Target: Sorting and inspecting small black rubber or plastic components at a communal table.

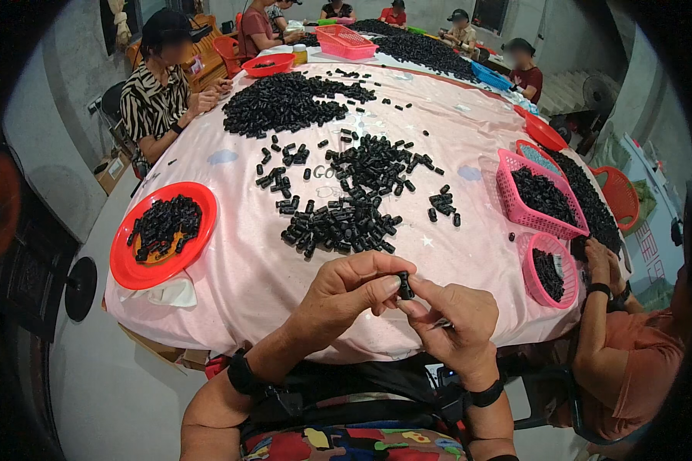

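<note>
Over the near edge of the table, my left hand (pixel 355 286) and my right hand (pixel 455 313) meet, both closed on one small black cylindrical part (pixel 405 286). The thumb and forefinger of each hand pinch it from either side. Something small and pale shows under the right hand's fingers; I cannot make out what it is. Just beyond my hands lies a loose pile of similar black parts (pixel 338 227). Another cluster (pixel 377 165) joins it farther back, and a few loose parts (pixel 442 201) lie to the right.
A pink cloth (pixel 238 307) covers the table. At left stands a red plate (pixel 127 265) of black parts; at right, a pink basket (pixel 507 196) and a round pink basket (pixel 537 288). A co-worker's hands (pixel 603 265) work close by on the right. Others sit farther along.
</note>
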A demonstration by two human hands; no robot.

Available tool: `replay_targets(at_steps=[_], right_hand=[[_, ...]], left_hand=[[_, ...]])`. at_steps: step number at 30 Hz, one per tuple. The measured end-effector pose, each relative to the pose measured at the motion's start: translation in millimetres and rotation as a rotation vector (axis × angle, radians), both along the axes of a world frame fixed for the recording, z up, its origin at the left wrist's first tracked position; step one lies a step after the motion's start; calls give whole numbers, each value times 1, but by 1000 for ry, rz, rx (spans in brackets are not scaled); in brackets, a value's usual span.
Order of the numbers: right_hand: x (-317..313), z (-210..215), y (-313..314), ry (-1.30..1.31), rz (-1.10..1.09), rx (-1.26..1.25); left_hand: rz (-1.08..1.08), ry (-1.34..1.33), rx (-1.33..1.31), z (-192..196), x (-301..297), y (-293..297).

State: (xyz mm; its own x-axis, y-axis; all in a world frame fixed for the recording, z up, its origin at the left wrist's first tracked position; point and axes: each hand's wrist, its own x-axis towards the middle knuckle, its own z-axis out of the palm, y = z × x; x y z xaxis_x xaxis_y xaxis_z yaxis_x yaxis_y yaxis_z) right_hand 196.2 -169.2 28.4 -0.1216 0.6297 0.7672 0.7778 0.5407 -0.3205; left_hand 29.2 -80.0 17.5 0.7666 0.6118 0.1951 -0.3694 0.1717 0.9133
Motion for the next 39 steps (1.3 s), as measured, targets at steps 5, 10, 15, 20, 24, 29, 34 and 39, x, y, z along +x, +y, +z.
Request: replay_targets(at_steps=[5,10,15,20,24,29,34,39], right_hand=[[2,7,-3,-174,-46,83],[2,6,-3,-209,-49,105],[0,5,-3,-167,-58,131],[0,8,-5,-199,-60,76],[-1,5,-4,-4,-56,-36],[-1,3,-3,141,-58,-219],[-1,4,-1,188,-57,-338],[2,3,-1,183,-51,-398]], left_hand=[[-9,-17,-25,0,1,-1],[-29,-26,-78,-1,1,-1],[-63,-28,-53,3,0,-1],[-74,-18,-64,-3,0,-1],[-85,0,-85,0,0,-3],[-140,-12,-95,2,-3,-2],[-157,9,-95,4,-1,-5],[-162,17,-62,4,0,-5]])
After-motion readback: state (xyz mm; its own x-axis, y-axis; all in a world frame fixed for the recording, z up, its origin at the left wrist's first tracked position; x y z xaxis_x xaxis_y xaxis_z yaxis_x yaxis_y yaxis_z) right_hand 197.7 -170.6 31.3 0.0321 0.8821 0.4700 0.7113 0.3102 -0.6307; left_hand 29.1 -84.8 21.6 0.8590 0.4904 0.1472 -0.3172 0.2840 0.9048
